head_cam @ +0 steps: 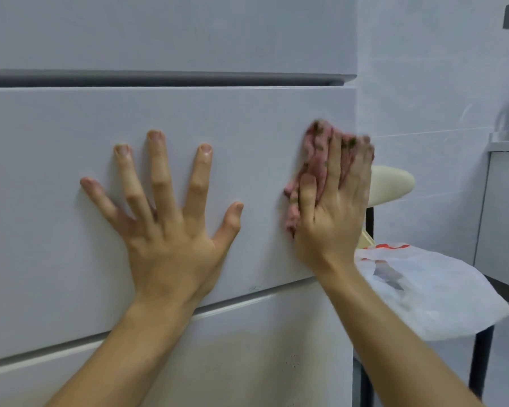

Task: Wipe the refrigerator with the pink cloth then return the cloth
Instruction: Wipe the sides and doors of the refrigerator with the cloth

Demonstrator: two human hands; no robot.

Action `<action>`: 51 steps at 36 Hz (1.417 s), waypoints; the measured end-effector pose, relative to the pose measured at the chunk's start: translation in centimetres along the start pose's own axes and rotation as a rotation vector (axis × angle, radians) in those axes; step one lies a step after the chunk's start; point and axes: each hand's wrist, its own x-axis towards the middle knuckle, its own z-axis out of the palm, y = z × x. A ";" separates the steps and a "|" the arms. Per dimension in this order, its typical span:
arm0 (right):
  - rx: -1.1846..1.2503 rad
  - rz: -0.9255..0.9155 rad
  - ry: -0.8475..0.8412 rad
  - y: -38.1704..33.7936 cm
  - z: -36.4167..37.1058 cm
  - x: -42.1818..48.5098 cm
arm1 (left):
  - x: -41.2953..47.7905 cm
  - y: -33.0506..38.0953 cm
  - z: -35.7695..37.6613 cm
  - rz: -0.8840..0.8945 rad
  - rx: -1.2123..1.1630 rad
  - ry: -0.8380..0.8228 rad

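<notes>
A white refrigerator (56,142) fills most of the view, with a dark handle groove across its upper part and a drawer seam lower down. My left hand (165,218) lies flat on the middle drawer front, fingers spread wide. My right hand (332,207) presses the pink cloth (315,163) flat against the same panel near its right edge, fingers straight over it. The cloth is bunched and shows dark specks; it peeks out above and left of my fingers. My right hand looks motion-blurred.
Just right of the refrigerator stands a chair (391,183) with a cream backrest and black legs. A white plastic bag (441,292) with orange print lies on its seat. A white cabinet (503,218) sits at the far right against a tiled wall.
</notes>
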 end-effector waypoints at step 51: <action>-0.068 -0.306 -0.041 -6.1 -0.5 1.0 | -1.1 -4.7 -2.7 0.077 -0.074 0.008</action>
